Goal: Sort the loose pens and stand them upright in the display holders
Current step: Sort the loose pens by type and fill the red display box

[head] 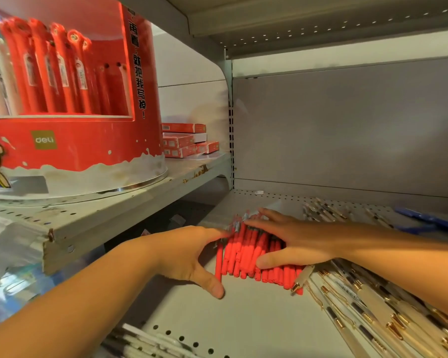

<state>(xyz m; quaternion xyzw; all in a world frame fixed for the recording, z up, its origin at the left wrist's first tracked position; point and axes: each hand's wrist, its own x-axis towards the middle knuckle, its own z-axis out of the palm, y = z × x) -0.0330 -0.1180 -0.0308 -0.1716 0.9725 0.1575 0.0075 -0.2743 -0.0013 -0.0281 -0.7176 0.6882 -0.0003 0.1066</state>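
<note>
Below and right of the holder [75,104], the red pens [246,254] lie heaped; left hand [189,254], spread, nudges their side, right hand [292,244] lies flat across them, neither clasping any; square the ends, then close on a small bunch.

I'm looking into a stationery shop. Grey perforated metal shelving [243,313] carries a red display holder [88,151] with a brand logo, and a stack of small barcoded boxes [184,140] sits beside it. Loose red pens [246,254] and white pens [373,308] lie in heaps on the lower shelf.
</note>
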